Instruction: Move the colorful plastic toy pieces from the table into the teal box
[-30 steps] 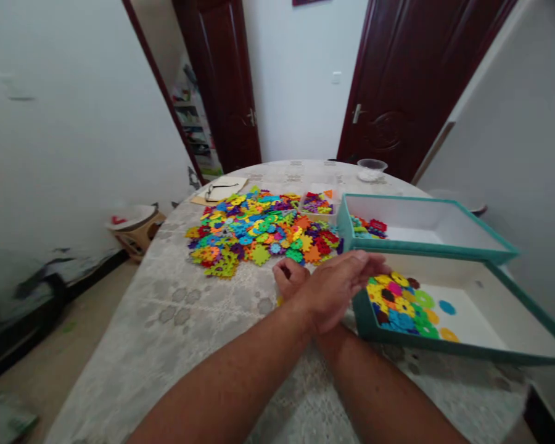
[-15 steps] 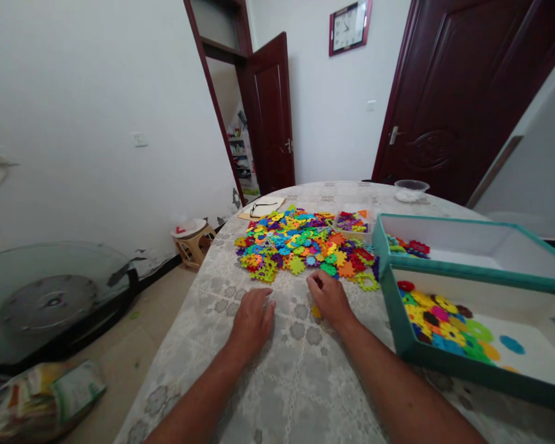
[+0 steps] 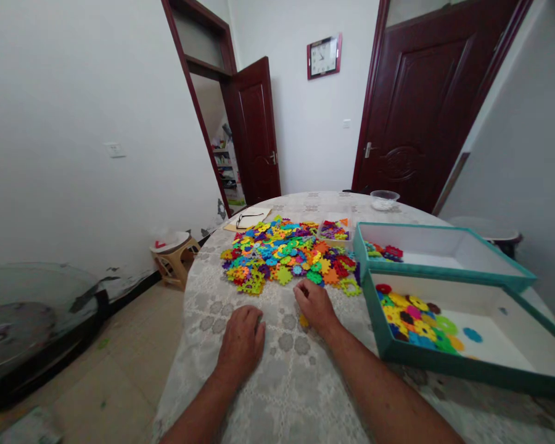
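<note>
Fingers of the bare left hand [image 3: 242, 338] are being held outstretched and slightly bent, palm down, in the head view; the thumb is being laid along the inner side, free of the other fingers, and nothing is being shown in their grasp. On the bare right hand [image 3: 315, 303], the fingers are being curled toward the thumb in a narrow, loose ring; whether a small piece is being held inside cannot be told. Both forearms are being stretched forward and slanted inward, with the hands being held apart over the grey, flower-patterned tablecloth [image 3: 300, 394]. Just beside the right hand, a small yellow piece [image 3: 304, 320] is being partly hidden by it. Beyond the hands, a broad heap of multicoloured, toothed plastic pieces [image 3: 277, 250] is being supported by the cloth. To the right, round and toothed pieces [image 3: 414, 317] are being contained in the left end of an open, rectangular dark-green box [image 3: 444, 365]; behind it, more pieces [image 3: 391, 253] are being held in a second, teal-edged open box [image 3: 481, 250].
</note>
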A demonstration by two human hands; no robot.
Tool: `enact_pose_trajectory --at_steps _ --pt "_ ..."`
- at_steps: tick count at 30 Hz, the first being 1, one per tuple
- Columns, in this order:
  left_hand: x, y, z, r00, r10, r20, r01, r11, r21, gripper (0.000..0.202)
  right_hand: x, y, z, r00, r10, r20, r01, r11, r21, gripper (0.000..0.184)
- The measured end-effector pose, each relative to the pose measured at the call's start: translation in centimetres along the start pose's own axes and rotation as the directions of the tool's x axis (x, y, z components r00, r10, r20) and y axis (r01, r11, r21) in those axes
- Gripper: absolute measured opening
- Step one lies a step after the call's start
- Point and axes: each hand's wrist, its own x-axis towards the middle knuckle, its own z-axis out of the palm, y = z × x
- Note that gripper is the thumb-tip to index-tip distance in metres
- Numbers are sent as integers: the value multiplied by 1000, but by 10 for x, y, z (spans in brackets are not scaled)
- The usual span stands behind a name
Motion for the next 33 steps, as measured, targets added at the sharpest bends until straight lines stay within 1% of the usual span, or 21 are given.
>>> enact_pose_trajectory --at_steps 7,13,25,33 --pt "0 -3 2 999 29 -31 -29 1000 10 14 1 1 2 1000 2 -6 -3 1000 -14 20" --pt "-1 -6 3 999 31 -16 -31 999 10 17 2 2 4 999 -33 -17 33 999 -14 18" --pt "1 -6 1 998 44 -37 -44 999 9 19 2 3 7 999 -37 -3 37 998 -45 17" --pt "0 -3 0 999 8 -31 -9 1000 -5 19 0 0 5 999 -35 19 37 997 -70 16"
